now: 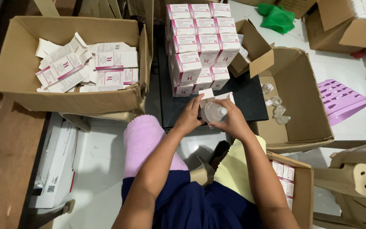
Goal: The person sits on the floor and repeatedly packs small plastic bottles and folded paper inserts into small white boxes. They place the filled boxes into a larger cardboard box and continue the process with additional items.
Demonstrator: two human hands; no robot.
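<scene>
Both hands meet over the near edge of the dark worktop (250,95). The right hand (235,121) has its grip clamped on a small clear bottle (214,112) with a pale cap, held on its side between the two hands. The left hand (188,118) has its grip closed on a small white carton (209,96) with open flaps, which sits directly above the bottle and touches it; whether the bottle's base is already inside the carton cannot be told from this angle. Just beyond the grip stands a stack of white-and-pink boxes (202,46), several rows high, on the same worktop. To the left of the grip and farther away, a large cardboard box (70,95) holds flat, unfolded cartons (90,68) in a loose pile. To the right of the grip, a second open cardboard box (301,110) holds a few loose clear bottles (277,111) on its floor. Below the grip, toward the person, lie a pink cloth (142,142) on the left and a yellow cloth (236,169) on the right. Well apart on the right rests a purple plastic tray (342,99).
</scene>
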